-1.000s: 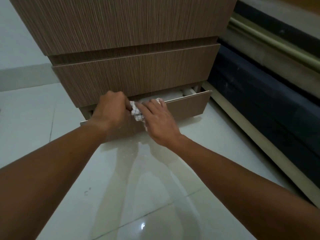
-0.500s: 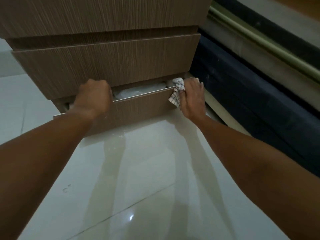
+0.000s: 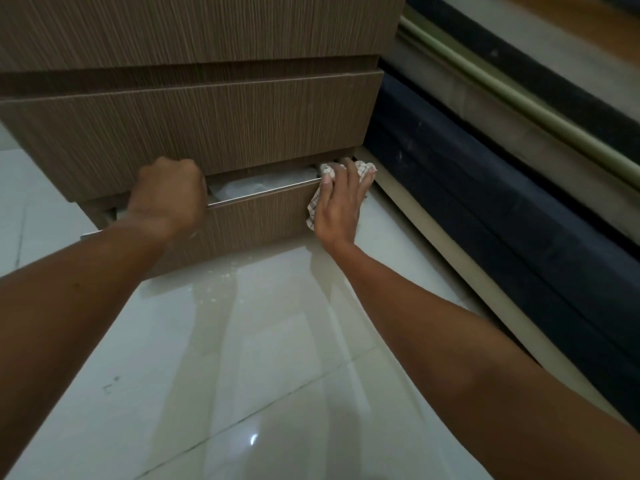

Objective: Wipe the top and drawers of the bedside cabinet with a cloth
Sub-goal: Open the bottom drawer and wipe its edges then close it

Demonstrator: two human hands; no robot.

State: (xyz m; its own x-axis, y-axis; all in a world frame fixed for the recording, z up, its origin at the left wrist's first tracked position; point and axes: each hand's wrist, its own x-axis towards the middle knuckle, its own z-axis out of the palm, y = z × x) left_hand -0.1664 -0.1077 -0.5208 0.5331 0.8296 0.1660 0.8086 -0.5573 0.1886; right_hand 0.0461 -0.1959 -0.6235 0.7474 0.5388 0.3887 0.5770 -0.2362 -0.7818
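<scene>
The brown wood-grain bedside cabinet point(image 3: 194, 116) fills the upper left. Its bottom drawer point(image 3: 263, 220) is pulled out a little, and something pale lies inside. My left hand point(image 3: 169, 197) is closed over the drawer's top edge near its left part. My right hand point(image 3: 341, 202) presses a white checked cloth point(image 3: 327, 174) against the drawer's right corner, fingers spread over the cloth. Part of the cloth hangs down the drawer front below my palm.
A dark blue bed base point(image 3: 502, 216) with a beige plinth point(image 3: 433, 258) runs along the right, close to the cabinet's side. Glossy white floor tiles point(image 3: 242, 358) lie in front of the cabinet under my arms.
My right hand has slid the cloth along the drawer's top edge from beside my left hand to the right corner. My left hand has kept its grip on the drawer.
</scene>
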